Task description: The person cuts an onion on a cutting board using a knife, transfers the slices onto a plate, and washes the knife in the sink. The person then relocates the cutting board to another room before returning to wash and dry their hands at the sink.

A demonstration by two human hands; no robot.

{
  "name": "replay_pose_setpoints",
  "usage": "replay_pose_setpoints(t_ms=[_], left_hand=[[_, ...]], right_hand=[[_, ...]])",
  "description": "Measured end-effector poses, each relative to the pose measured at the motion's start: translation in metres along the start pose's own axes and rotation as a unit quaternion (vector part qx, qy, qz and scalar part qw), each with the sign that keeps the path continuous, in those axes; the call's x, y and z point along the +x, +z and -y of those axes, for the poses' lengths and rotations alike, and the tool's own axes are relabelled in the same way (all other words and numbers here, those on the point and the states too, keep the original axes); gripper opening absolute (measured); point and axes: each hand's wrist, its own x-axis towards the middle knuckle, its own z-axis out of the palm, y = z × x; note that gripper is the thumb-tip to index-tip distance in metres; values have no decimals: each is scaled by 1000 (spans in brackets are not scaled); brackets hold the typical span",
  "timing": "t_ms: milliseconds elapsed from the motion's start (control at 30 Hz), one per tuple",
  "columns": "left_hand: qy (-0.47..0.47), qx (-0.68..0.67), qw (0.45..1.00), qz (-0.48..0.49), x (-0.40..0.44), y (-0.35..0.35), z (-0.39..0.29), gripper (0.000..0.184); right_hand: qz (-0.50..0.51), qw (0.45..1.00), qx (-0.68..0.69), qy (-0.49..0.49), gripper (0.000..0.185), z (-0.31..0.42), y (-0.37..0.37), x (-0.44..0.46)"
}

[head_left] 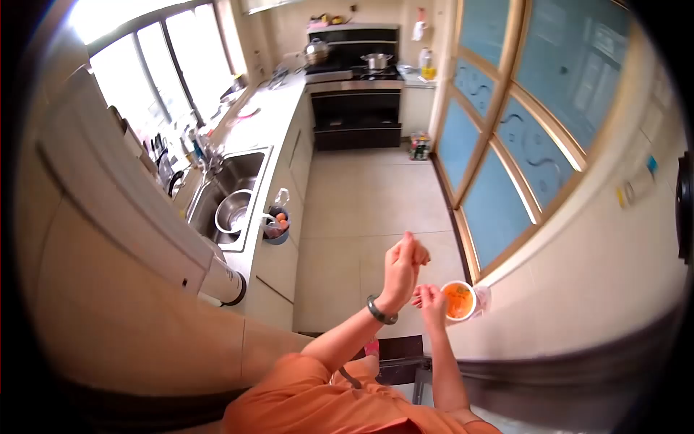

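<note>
My left hand (406,266), with a dark bangle (382,310) on its wrist, is raised over the floor with its fingers curled closed. Any object inside that grip is too small or hidden to make out. Just below and to the right, my right hand (431,300) is also closed, fingertips pinched together. What it may hold cannot be made out either. Beside my right hand stands a white round bin (474,307), orange inside with small dark bits. The two hands are close together but appear apart.
On the left, a metal pot (235,211) sits in the steel sink (249,163). A small grey-blue container (277,237) hangs at the counter front. Farther off stands a black stove (358,108) with a pot on top. Sliding glass doors (470,155) line the right side.
</note>
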Motion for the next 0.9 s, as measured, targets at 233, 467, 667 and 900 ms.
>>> replay_pose_setpoints(t_ms=[233, 467, 667, 900], left_hand=[[-16, 41, 997, -70, 155, -49, -2, 43], [70, 52, 946, -311, 251, -212, -29, 31], [192, 54, 861, -469, 258, -295, -93, 29], [328, 9, 732, -597, 256, -408, -153, 12]], right_hand=[[-85, 996, 12, 29, 27, 23, -26, 190], [101, 993, -57, 24, 25, 14, 93, 408], [386, 913, -124, -40, 25, 53, 309, 501], [539, 803, -138, -215, 20, 64, 529, 512]])
